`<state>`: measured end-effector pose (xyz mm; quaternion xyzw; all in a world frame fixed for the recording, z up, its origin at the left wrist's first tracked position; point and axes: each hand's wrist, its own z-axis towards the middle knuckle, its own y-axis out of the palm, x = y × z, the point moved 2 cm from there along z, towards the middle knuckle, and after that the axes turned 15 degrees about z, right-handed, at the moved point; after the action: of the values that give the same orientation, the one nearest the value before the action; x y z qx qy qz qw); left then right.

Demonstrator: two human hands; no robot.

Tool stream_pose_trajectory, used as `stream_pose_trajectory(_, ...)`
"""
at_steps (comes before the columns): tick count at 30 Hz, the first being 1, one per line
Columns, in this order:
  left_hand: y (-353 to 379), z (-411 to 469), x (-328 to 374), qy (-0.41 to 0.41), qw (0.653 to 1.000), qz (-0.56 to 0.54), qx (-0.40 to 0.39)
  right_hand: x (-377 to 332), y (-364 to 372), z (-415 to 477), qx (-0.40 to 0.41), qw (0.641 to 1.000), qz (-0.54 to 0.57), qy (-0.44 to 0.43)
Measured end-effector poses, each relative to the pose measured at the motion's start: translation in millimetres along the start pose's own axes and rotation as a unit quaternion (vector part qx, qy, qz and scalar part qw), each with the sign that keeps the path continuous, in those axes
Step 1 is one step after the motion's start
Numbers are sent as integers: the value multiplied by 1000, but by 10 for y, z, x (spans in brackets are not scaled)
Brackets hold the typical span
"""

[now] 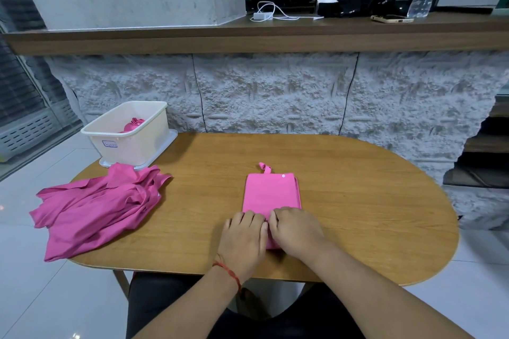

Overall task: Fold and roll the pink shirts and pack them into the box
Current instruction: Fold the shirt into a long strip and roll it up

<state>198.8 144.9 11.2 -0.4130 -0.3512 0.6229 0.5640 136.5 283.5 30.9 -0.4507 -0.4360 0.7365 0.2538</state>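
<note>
1. Pink folded shirt [271,192], a narrow flat rectangle, lies on the oval wooden table [358,201] before me.
2. My left hand [243,237] and right hand [296,228] sit side by side, fingers curled over its near end, gripping it.
3. Loose pink shirts [93,206] lie heaped at the left, just beside the cream plastic box [154,132], which holds a rolled pink shirt [132,125].

Soft, even indoor light covers my surface [358,201]; shadows are faint. The pale floor [55,297] at near left shows small glints. Wide-angle distortion bends the far shelf [192,36] and stretches the edges.
</note>
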Motion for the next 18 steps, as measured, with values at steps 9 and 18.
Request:
stream_pose_trajectory(9, -61, 177, 49, -19, 997, -23, -75, 57, -18, 4, -151, 988, -11, 16)
stream_pose_trajectory(18, 33, 211, 26, -20, 981, -102, -166, -97, 16, -332, 39, 996, -70, -42)
